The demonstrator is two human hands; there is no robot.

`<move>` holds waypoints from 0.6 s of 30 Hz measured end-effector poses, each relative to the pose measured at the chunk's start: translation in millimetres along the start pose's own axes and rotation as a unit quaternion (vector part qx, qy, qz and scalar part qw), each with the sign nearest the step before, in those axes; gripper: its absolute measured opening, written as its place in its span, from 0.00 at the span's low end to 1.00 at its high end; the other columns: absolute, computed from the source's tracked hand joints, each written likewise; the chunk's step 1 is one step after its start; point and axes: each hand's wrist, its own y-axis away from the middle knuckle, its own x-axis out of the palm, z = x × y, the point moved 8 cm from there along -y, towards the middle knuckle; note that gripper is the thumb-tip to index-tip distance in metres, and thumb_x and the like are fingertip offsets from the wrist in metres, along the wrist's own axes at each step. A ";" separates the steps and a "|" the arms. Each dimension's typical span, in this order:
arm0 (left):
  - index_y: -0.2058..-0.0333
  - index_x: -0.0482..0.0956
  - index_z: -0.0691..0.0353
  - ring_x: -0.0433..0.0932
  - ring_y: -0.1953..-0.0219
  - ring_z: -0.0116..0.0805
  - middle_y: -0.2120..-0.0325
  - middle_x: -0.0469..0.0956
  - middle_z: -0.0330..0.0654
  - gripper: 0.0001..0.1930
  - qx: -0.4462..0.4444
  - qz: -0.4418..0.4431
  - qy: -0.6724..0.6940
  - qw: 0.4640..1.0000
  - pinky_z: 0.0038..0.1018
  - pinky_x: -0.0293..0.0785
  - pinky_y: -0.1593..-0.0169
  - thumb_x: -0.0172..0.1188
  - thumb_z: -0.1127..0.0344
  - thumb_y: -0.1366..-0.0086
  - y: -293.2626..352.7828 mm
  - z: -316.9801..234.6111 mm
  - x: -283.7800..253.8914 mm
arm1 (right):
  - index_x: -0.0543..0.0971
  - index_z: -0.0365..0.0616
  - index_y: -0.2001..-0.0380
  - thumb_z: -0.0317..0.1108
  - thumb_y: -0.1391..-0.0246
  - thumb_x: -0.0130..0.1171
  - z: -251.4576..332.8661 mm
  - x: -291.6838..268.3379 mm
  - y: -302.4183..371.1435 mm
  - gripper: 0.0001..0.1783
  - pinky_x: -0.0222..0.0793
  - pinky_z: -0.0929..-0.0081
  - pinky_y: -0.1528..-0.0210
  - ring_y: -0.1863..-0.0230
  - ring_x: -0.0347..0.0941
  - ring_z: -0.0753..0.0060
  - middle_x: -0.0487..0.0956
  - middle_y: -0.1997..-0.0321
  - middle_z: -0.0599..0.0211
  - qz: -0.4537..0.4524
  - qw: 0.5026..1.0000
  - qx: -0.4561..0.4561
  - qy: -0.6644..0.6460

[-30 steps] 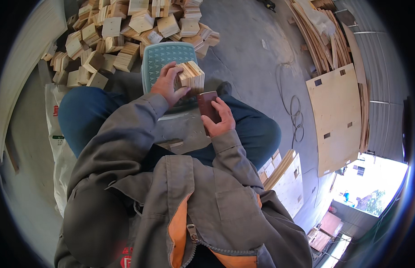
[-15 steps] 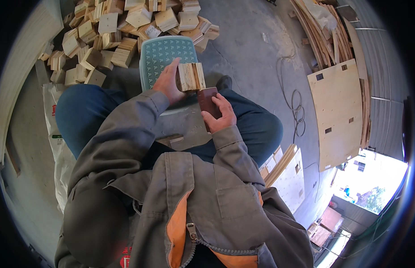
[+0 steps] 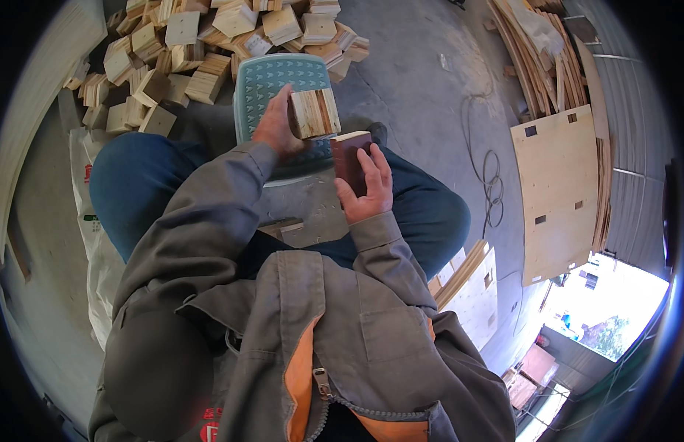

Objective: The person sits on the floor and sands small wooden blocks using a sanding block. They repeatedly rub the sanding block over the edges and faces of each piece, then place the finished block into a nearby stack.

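Left hand (image 3: 277, 129): grip holds a wooden block (image 3: 315, 114) over the right edge of the teal stool (image 3: 281, 68). Right hand (image 3: 367, 186): grip holds a brown block (image 3: 349, 160).

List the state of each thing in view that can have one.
Left hand: closed around the wooden block.
Wooden block: held, layered edges showing.
Right hand: gripping the brown block.
Brown block: held, apart from the wooden block.
Teal stool: partly covered by the left hand.
Block pile: loosely heaped.
Cable: loosely looped on the floor.
Jacket: open at the collar.
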 end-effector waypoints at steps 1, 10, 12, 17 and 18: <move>0.27 0.57 0.59 0.72 0.35 0.57 0.37 0.70 0.57 0.60 -0.002 0.006 0.018 1.000 0.40 0.69 0.30 0.83 0.62 0.57 -1.0 8.5 4.8 | 0.77 0.51 0.34 0.35 0.54 0.78 6.5 3.5 -3.3 0.41 0.69 0.52 0.34 0.34 0.71 0.45 0.67 0.24 0.51 0.008 1.000 -0.014 0.010; 0.32 0.63 0.59 0.70 0.33 0.56 0.37 0.70 0.56 0.53 -0.047 0.050 0.028 0.997 0.39 0.69 0.30 0.82 0.64 0.58 -2.0 0.6 5.3 | 0.83 0.59 0.39 0.34 0.55 0.76 18.4 33.0 -42.9 0.35 0.67 0.51 0.35 0.38 0.71 0.47 0.69 0.25 0.60 0.035 0.994 -0.029 0.100; 0.32 0.63 0.59 0.70 0.33 0.56 0.37 0.70 0.56 0.53 -0.041 0.041 0.024 0.998 0.39 0.69 0.30 0.82 0.65 0.58 -0.2 3.9 5.1 | 0.82 0.57 0.38 0.35 0.53 0.75 19.7 39.9 -63.7 0.35 0.67 0.52 0.34 0.37 0.71 0.46 0.70 0.26 0.57 0.056 0.990 -0.020 0.124; 0.33 0.63 0.59 0.70 0.34 0.56 0.38 0.70 0.56 0.53 -0.038 0.059 0.030 0.997 0.40 0.70 0.31 0.83 0.66 0.58 -0.6 -5.1 2.1 | 0.82 0.56 0.38 0.39 0.50 0.72 5.3 61.3 -129.5 0.32 0.67 0.53 0.32 0.37 0.72 0.45 0.72 0.27 0.58 0.058 0.985 0.029 0.158; 0.33 0.63 0.58 0.71 0.36 0.57 0.40 0.70 0.56 0.52 -0.037 0.058 0.033 0.997 0.41 0.71 0.32 0.82 0.66 0.58 -1.6 -7.0 2.4 | 0.82 0.56 0.38 0.40 0.49 0.72 -0.1 65.5 -140.4 0.32 0.67 0.53 0.31 0.36 0.72 0.45 0.72 0.27 0.59 0.068 0.983 0.063 0.160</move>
